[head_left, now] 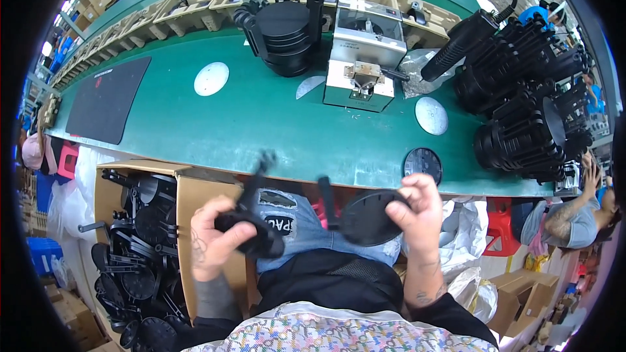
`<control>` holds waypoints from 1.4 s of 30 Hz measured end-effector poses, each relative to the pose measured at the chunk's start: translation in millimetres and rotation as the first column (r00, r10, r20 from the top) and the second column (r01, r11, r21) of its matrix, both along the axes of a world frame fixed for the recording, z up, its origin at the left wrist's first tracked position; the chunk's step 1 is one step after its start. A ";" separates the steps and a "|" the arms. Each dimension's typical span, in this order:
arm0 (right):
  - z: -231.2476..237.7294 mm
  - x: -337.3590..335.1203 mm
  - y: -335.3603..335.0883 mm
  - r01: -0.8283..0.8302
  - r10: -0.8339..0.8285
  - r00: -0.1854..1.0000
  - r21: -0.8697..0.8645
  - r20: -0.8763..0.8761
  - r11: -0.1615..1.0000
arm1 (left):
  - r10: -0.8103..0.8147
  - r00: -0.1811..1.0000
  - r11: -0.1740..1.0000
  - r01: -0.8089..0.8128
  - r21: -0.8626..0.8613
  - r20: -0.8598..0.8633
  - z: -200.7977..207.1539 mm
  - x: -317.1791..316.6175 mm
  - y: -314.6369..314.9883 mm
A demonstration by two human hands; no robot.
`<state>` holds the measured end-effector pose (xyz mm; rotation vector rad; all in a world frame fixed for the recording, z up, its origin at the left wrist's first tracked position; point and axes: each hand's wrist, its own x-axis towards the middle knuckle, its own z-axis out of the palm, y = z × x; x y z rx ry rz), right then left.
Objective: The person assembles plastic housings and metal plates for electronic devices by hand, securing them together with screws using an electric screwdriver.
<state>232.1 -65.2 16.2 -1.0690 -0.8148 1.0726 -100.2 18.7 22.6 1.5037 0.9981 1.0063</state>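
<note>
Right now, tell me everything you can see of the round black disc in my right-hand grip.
The round black plastic-looking disc is in your right-hand grip, thumb over its right side. It looks flat and matte; a narrow black arm, apparently joined, rises at its left edge. It's held over your lap, near the green tabletop. Finer detail is blurred.

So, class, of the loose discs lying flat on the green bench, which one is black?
The black disc near the front edge of the bench, just beyond the right hand; the other discs are pale.
</note>
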 end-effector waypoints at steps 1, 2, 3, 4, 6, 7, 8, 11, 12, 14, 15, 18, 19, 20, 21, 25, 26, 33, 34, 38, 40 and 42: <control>-4.1 10.7 6.9 0.002 -0.002 1.000 -0.050 -0.001 0.999 | -0.249 0.938 0.968 0.247 -0.036 -0.241 25.5 -9.5 14.1; -5.8 14.4 16.4 -0.004 0.008 0.998 -0.079 0.056 0.997 | -0.433 0.813 0.894 0.441 -0.073 -0.390 34.0 -14.7 20.8; -7.8 18.6 27.4 -0.015 0.043 0.972 -0.121 0.230 0.993 | -0.573 0.607 0.780 0.611 -0.138 -0.550 40.8 -14.3 29.2; -8.2 21.8 38.5 -0.016 0.081 0.915 -0.165 0.395 0.986 | -0.664 0.489 0.676 0.716 -0.176 -0.566 37.4 -9.3 38.8; -7.2 19.1 68.4 -0.063 0.196 0.701 -0.213 0.686 0.975 | -0.733 0.451 0.594 0.789 -0.156 -0.508 30.9 8.3 53.5; -7.3 20.4 81.5 -0.111 0.213 0.572 -0.182 0.792 0.977 | -0.717 0.395 0.569 0.808 -0.154 -0.574 27.5 22.2 62.3; -14.0 25.0 92.3 -0.122 0.180 0.490 -0.137 0.853 0.983 | -0.678 0.347 0.543 0.831 -0.122 -0.648 20.6 40.9 70.9; -31.1 31.2 115.4 -0.030 0.067 0.311 -0.060 0.948 0.998 | -0.536 0.206 0.537 0.832 -0.142 -0.819 20.2 85.6 85.1; -32.5 27.8 117.7 0.081 0.083 0.251 -0.106 0.964 0.991 | -0.482 0.219 0.549 0.830 -0.098 -0.849 13.8 94.6 90.5; -44.3 20.7 121.6 0.162 -0.061 0.044 0.053 0.997 0.985 | -0.537 0.411 0.627 0.778 -0.024 -0.737 -14.8 89.3 107.1; -51.0 23.4 118.3 0.222 -0.072 0.068 0.055 0.995 0.973 | -0.477 0.283 0.555 0.831 -0.035 -0.832 -2.4 105.1 110.8; -50.3 24.6 93.4 0.249 -0.161 0.124 0.126 0.979 0.960 | -0.249 0.114 0.493 0.869 -0.024 -0.962 -0.8 134.5 108.8; -50.1 23.8 81.6 0.252 -0.193 0.142 0.153 0.971 0.955 | -0.261 0.134 0.483 0.875 -0.009 -0.956 -2.0 138.3 109.4; -50.2 22.9 69.5 0.254 -0.224 0.159 0.180 0.961 0.950 | -0.196 0.320 0.509 0.841 0.182 -0.927 -10.8 133.3 108.0; -49.0 25.1 56.9 0.260 -0.249 0.173 0.200 0.953 0.945 | -0.129 0.494 0.519 0.772 0.365 -0.860 -19.0 125.2 105.2; -48.7 60.5 34.9 0.333 -0.275 0.224 0.192 0.935 0.923 | 0.039 0.617 0.660 0.575 0.484 -0.786 -28.9 101.4 85.9; -43.0 71.6 41.7 0.348 -0.262 0.229 0.172 0.938 0.921 | 0.082 0.659 0.695 0.500 0.517 -0.748 -40.1 97.3 78.2; -50.7 174.0 112.2 0.421 0.036 0.244 -0.140 0.969 0.896 | 0.190 0.837 0.710 0.245 0.661 -0.514 -60.9 125.0 22.9; -49.5 178.8 116.3 0.367 0.039 0.348 -0.174 0.937 0.914 | 0.160 0.844 0.696 0.271 0.665 -0.512 -57.4 128.8 13.1; -36.2 172.7 127.6 0.402 0.072 0.291 -0.190 0.954 0.896 | -0.048 0.854 0.675 0.409 0.613 -0.518 -54.9 153.0 -11.5; -38.5 167.5 127.7 0.412 0.007 0.272 -0.124 0.962 0.903 | -0.148 0.839 0.648 0.482 0.589 -0.523 -55.8 178.5 -17.8; -40.6 163.1 126.8 0.426 -0.125 0.236 0.013 0.964 0.904 | -0.173 0.832 0.594 0.515 0.617 -0.527 -59.8 210.7 -22.3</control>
